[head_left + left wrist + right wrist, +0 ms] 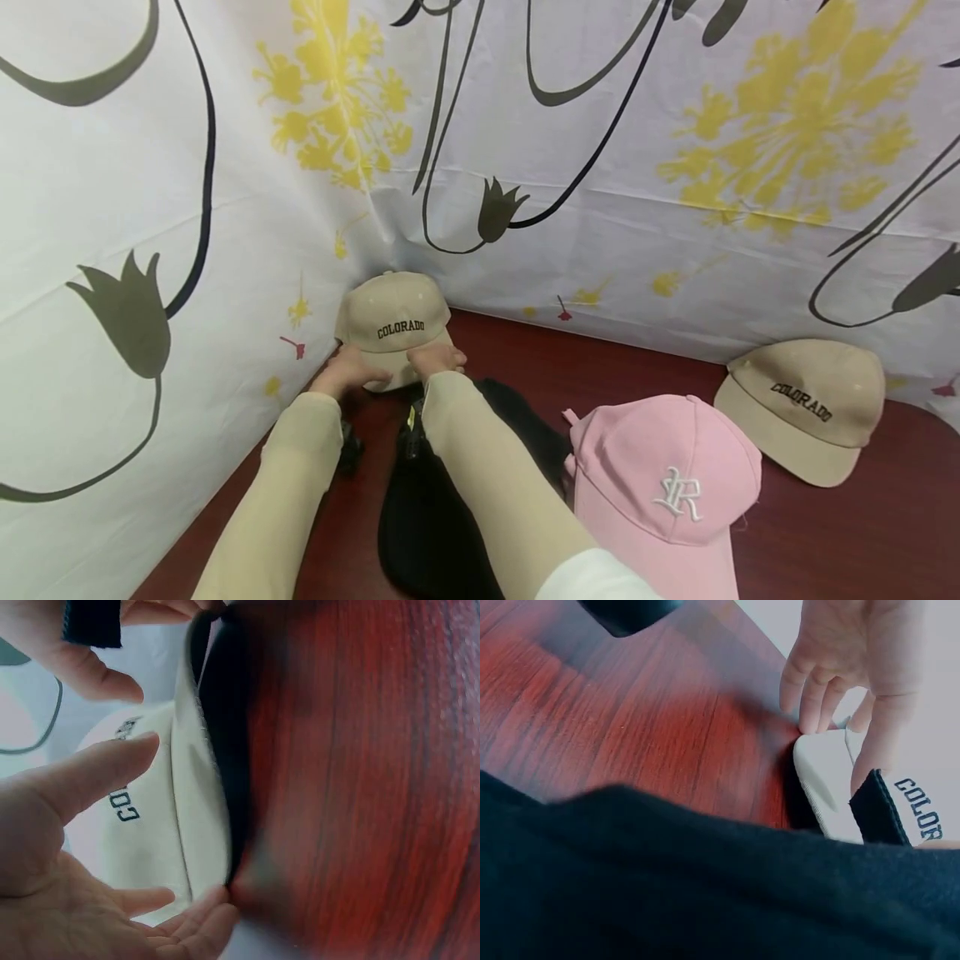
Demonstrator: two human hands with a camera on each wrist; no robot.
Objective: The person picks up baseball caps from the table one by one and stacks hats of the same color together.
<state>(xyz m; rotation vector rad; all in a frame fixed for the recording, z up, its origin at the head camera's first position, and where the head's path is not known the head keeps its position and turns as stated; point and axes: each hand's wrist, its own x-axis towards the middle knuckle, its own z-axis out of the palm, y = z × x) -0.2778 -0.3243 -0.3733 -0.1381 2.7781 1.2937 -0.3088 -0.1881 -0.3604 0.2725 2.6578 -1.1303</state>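
Note:
A beige cap (393, 312) lettered COLORADO sits in the back left corner, its brim toward me. My left hand (347, 371) is at the left end of the brim. In the left wrist view its fingertips touch the brim's corner, and its thumb (131, 759) stands apart above the cap. At the opposite end of the brim is my right hand (437, 358), thumb likewise spread from the fingers, a black strap (91, 622) across it. Dark cloth hides most of that hand in the right wrist view.
Under my right arm lies a black cap (427, 525). A pink cap (667, 467) with a white monogram is to its right, and another beige COLORADO cap (810, 404) rests farther right by the patterned cloth wall (600, 242). Everything stands on a dark red wooden table (510, 342).

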